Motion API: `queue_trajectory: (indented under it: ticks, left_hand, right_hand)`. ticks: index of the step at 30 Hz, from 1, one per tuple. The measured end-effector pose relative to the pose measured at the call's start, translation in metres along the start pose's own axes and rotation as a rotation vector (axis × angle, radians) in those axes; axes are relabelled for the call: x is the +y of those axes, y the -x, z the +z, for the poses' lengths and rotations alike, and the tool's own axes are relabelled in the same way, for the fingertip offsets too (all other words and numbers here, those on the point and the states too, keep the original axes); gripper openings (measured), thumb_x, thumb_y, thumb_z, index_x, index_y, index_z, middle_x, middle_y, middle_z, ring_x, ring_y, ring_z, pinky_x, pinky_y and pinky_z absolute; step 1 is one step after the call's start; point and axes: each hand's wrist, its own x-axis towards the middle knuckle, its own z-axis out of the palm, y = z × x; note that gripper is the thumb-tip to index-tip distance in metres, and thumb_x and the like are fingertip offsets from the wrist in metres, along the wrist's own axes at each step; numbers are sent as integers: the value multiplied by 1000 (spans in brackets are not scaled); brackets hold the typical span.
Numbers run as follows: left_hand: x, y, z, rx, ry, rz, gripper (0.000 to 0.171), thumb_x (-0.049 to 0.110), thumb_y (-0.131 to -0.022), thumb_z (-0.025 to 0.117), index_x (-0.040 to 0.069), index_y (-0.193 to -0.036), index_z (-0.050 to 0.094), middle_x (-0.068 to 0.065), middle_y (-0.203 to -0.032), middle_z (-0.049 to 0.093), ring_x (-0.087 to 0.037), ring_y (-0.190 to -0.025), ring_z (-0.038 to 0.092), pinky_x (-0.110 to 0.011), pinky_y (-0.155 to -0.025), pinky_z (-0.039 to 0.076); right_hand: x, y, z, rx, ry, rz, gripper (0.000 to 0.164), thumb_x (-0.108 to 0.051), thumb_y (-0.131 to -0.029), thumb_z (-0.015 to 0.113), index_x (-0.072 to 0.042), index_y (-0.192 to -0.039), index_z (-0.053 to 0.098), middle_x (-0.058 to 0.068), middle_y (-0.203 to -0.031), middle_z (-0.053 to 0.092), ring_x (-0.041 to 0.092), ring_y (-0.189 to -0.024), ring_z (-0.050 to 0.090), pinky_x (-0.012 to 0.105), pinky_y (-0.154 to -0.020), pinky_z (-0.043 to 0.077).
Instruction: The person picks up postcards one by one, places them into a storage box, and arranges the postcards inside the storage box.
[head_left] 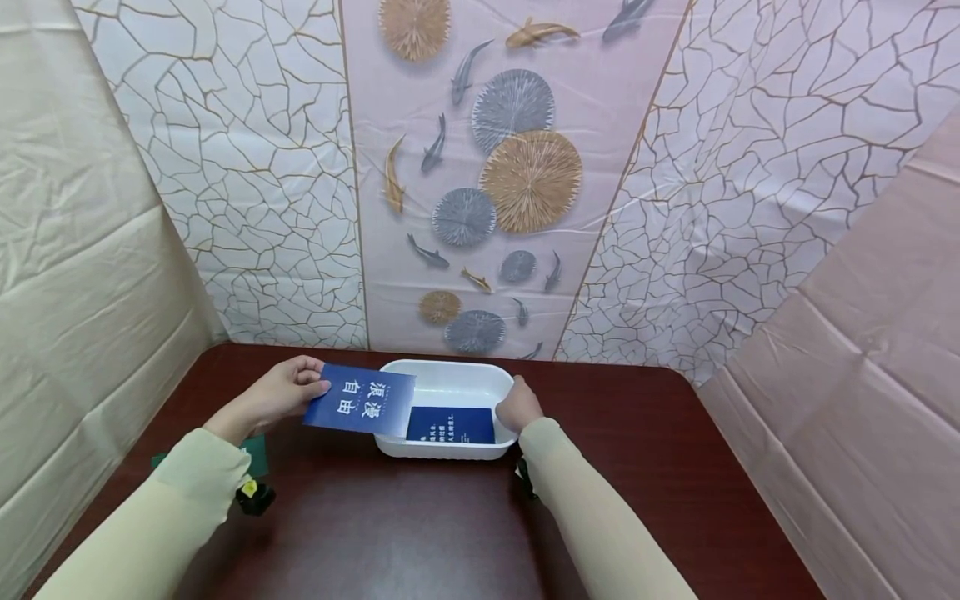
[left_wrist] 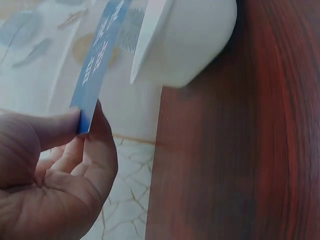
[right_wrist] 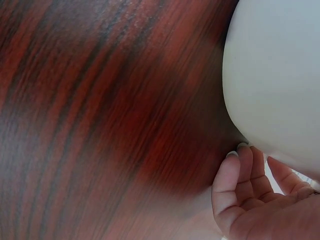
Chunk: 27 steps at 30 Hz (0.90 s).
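My left hand point(head_left: 281, 392) pinches a blue card point(head_left: 360, 398) with large white characters by its left edge, thumb on top. The card is raised, its right end overlapping the left side of a white plastic basin point(head_left: 442, 451). The left wrist view shows the card point(left_wrist: 100, 60) nearly edge-on between thumb and fingers. Inside the basin lies another blue card point(head_left: 452, 424) with smaller white lettering. My right hand point(head_left: 520, 406) holds the basin at its right end. In the right wrist view, the fingers point(right_wrist: 227, 182) curl in under the basin's wall point(right_wrist: 275, 85).
The basin stands on a dark red wood-grain table point(head_left: 615, 483), towards its far edge. Partly behind the left sleeve point(head_left: 161, 508) is a green flat piece point(head_left: 257, 455). Patterned cloth point(head_left: 465, 167) hangs behind the table, and plain cloth point(head_left: 75, 292) closes off the sides.
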Motion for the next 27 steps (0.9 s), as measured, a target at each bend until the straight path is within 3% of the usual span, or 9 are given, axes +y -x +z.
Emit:
queue_trajectory:
  ticks: [8, 15, 22, 27]
  left_hand:
    - [9, -14, 26, 79, -12, 77, 36, 3, -97, 56, -2, -129, 41, -17, -106, 55, -21, -82, 61, -36, -67, 56]
    - [17, -25, 47, 78, -50, 134, 44, 1, -97, 54, 1, -138, 38, -20, -108, 57, -24, -81, 61, -35, -64, 55]
    - [24, -31, 67, 108, -206, 191, 43, 2, -96, 55, 8, -138, 48, -16, -101, 55, -25, -87, 58, -33, -67, 51]
    - [27, -36, 81, 128, -277, 185, 38, 3, -96, 55, 11, -133, 54, -11, -97, 47, -25, -88, 51, -31, -66, 46]
  right_hand:
    - [2, -3, 1, 2, 32, -23, 73, 2, -87, 57, -1, -151, 22, 22, -143, 42, 35, -123, 50, 51, -91, 48]
    - [3, -5, 1, -10, 27, -26, 74, 3, -87, 56, -1, -151, 21, 23, -144, 41, 37, -123, 49, 52, -89, 49]
    - [3, -4, 1, -4, 30, -7, 74, 2, -88, 57, -2, -152, 20, 21, -145, 40, 35, -125, 48, 51, -90, 48]
    - [2, -4, 1, -1, 17, 2, 74, 2, -88, 57, -3, -152, 20, 21, -144, 41, 35, -124, 49, 51, -90, 48]
